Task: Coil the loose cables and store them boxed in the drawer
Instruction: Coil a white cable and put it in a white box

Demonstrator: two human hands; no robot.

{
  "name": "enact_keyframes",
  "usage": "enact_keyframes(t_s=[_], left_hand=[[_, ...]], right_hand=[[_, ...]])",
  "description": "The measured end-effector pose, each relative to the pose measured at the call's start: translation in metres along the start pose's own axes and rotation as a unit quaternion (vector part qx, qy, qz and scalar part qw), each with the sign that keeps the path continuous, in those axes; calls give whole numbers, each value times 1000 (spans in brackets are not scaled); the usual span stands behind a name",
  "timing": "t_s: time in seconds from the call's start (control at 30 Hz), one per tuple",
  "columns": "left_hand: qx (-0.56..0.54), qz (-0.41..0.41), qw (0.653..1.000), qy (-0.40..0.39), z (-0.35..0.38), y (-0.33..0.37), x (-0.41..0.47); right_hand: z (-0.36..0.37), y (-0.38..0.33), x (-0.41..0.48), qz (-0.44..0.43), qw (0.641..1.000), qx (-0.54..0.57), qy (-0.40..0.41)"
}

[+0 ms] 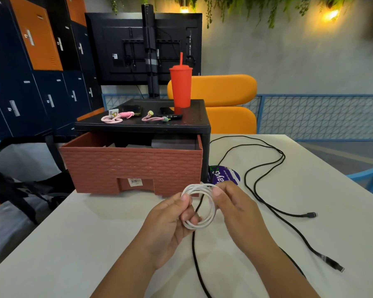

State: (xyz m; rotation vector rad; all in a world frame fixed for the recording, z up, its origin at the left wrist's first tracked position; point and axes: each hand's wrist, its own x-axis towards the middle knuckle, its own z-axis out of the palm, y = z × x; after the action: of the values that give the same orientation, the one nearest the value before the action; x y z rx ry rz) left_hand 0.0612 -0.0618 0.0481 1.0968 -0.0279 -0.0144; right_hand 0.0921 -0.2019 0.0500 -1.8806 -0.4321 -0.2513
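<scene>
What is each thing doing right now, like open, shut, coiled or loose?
Thin white cable: coiled in loops, held up.
Long black cable: loose, uncoiled on the white table.
Brick-patterned red drawer: pulled open.
Red plastic tumbler: upright, lid and straw on.
Left hand: pinching the coil.
Right hand: gripping the coil.

A: Where was the white cable (213,211)?
B: Wound into a small coil, held above the table (84,244). The left hand (172,220) pinched its left side, and the right hand (235,209) gripped its upper right.
A: And the black cable (193,246)?
B: Loose, sprawled across the table to the right, one strand passing behind the coil.
A: The drawer (134,164)?
B: Open, its brick-patterned front facing the person. A red tumbler (180,87) stood on the unit above.
</scene>
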Motion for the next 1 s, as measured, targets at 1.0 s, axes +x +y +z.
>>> enact_keyframes(t_s=[1.0], left_hand=[[50,-98,987,-120,-1,-7,-6]], right_hand=[[-16,-2,8,72,990,102,65]])
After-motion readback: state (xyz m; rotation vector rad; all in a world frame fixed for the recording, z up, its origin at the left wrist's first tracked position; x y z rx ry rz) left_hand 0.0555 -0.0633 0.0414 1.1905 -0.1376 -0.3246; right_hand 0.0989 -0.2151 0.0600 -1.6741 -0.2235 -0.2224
